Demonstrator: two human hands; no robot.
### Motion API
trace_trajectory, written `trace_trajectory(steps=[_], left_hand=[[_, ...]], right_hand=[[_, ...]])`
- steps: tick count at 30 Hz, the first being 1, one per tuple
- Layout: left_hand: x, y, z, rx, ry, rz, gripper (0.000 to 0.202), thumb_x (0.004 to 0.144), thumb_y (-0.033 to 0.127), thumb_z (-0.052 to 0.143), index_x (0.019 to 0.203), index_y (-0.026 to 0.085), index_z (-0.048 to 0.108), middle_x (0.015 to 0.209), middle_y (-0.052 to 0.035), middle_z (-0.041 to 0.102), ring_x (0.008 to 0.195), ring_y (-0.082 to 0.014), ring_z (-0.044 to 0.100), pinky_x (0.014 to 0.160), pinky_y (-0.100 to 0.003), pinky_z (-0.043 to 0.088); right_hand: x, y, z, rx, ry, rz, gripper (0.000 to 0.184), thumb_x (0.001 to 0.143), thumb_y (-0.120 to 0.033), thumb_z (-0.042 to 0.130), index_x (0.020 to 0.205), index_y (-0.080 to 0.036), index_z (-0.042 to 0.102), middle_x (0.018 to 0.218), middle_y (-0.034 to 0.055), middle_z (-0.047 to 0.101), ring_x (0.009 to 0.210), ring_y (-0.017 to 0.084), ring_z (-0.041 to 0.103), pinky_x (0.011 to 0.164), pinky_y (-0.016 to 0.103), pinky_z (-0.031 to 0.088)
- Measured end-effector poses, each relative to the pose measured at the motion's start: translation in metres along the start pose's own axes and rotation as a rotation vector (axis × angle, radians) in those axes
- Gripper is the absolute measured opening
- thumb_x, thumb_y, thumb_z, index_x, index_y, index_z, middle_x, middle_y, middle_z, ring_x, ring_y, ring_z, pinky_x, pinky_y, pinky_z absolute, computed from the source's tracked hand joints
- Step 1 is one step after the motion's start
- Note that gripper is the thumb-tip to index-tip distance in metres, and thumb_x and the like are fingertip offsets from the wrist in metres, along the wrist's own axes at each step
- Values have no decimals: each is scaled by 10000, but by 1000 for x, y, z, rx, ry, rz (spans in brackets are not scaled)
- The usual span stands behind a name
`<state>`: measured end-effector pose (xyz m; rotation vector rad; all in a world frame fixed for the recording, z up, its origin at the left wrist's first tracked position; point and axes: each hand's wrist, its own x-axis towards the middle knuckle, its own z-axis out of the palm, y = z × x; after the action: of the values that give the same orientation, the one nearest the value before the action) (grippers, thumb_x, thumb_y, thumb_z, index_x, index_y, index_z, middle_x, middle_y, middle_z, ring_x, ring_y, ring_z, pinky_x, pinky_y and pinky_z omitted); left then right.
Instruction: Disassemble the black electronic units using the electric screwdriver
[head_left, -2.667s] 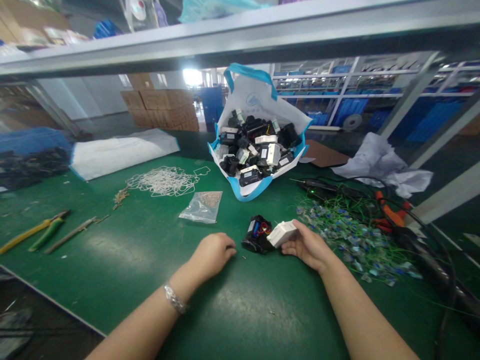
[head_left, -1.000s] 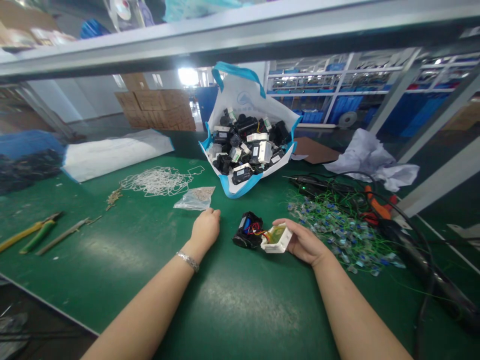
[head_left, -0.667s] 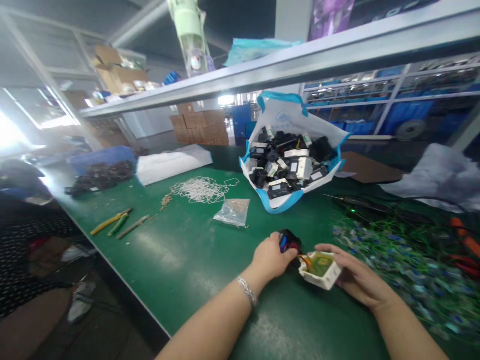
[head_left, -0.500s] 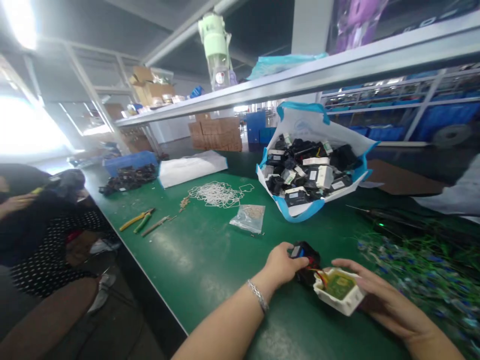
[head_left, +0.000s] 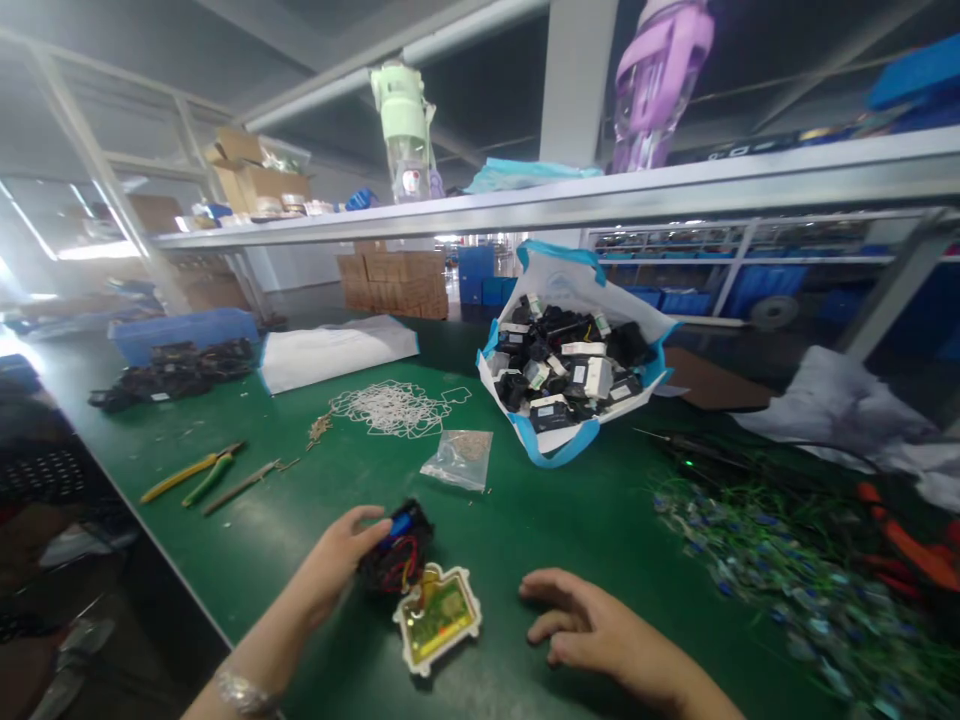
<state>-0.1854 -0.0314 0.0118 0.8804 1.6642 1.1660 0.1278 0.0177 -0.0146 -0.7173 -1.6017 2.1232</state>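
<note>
My left hand (head_left: 346, 550) grips the side of a black plastic housing (head_left: 396, 558) with a blue part and red, yellow and black wires inside. Those wires run to a white cover (head_left: 436, 618) lying face up on the green table, with a green circuit board in yellowish filling. My right hand (head_left: 581, 625) hovers to the right of the cover, apart from it, fingers spread and holding nothing. Beyond the hands lies a clear plastic bag (head_left: 459, 460) of small pale pieces. A heap of white gasket rings (head_left: 394, 408) lies behind it.
A white-and-blue bag (head_left: 574, 435) full of black and white housings stands at the back. Yellow-handled pliers (head_left: 180, 478), green-handled tweezers (head_left: 208, 480) and a thin tool (head_left: 238, 488) lie left. Wired small parts (head_left: 780, 570) cover the right side. A shelf (head_left: 480, 212) crosses above.
My right hand has let go of the white cover and drawn away. The cover now rests flat on the table. The view has turned right, and the housing is further left in it.
</note>
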Motion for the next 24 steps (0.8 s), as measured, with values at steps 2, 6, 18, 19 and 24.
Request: trace_trajectory(steps=[2, 6, 18, 19, 24], left_hand=[[15, -2, -24, 15, 120, -2, 557, 639, 442, 637, 1061, 110, 487, 791, -64, 640, 687, -188, 607, 606, -273, 463], [51, -7, -53, 221, 364, -7, 414, 685, 419, 574, 966, 114, 559, 753, -71, 644, 689, -214, 607, 612, -309, 470], [44, 33, 14, 732, 743, 329, 411, 795, 406, 388, 1096, 144, 487, 1136, -163, 498, 1120, -331, 391, 916, -494, 297], [37, 36, 34, 695, 720, 440, 382, 798, 384, 390, 1080, 146, 486, 1114, -153, 508, 1106, -302, 407, 930, -455, 303], [11, 22, 128, 343, 565, 855, 191, 831, 222, 343, 957, 184, 481, 966, -96, 546, 981, -212, 485, 908, -388, 356]], right_hand=[[-1, -2, 0, -27, 26, -34, 544, 624, -374, 720, 1080, -196, 483, 1132, 119, 459, 875, 203, 534, 708, 303, 424], [-7, -15, -1, -61, 129, -130, 448, 689, -388, 677, 1038, -176, 493, 1039, 113, 521, 823, 193, 548, 706, 310, 419], [6, -131, -42, -127, 774, -512, 374, 573, -358, 729, 824, -162, 534, 796, 71, 597, 649, 179, 565, 618, 316, 473], [14, -142, -50, -148, 819, -532, 374, 567, -346, 723, 828, -165, 524, 803, 66, 596, 654, 176, 566, 624, 314, 481], [65, -174, -96, -307, 1019, -468, 245, 679, -221, 670, 855, -161, 511, 763, 39, 567, 650, 148, 558, 596, 275, 493]])
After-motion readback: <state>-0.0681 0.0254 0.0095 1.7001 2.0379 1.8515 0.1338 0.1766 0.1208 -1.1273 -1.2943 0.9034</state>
